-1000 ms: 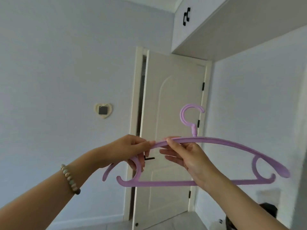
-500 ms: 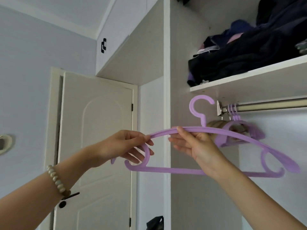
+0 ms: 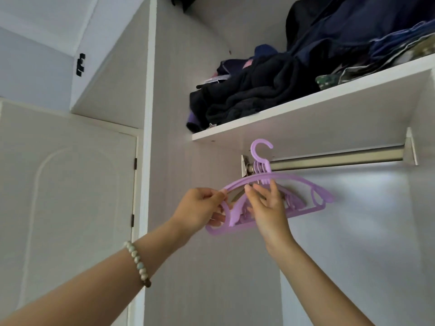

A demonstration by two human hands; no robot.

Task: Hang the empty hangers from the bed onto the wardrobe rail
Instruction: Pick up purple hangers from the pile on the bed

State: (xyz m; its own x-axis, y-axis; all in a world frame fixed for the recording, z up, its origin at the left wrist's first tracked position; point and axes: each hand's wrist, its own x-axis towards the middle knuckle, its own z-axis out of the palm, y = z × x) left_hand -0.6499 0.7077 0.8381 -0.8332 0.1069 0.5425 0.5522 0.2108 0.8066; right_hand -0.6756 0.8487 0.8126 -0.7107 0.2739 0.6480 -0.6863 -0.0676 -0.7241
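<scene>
Overhead, slim lilac plastic hanger (image 3: 289,177)

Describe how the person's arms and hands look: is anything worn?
Both forearms are bare, with no sleeves in view. The wrist of the left hand carries a bracelet of pale beads, with some dark brown ones at one end. The right hand and its wrist show no ring, watch or band.

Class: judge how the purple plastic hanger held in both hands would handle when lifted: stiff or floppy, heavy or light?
Probably stiff: the purple plastic hanger holds its arch, its far end unsupported beyond the right hand. Likely light: a thin open frame that the left hand merely pinches.
</scene>
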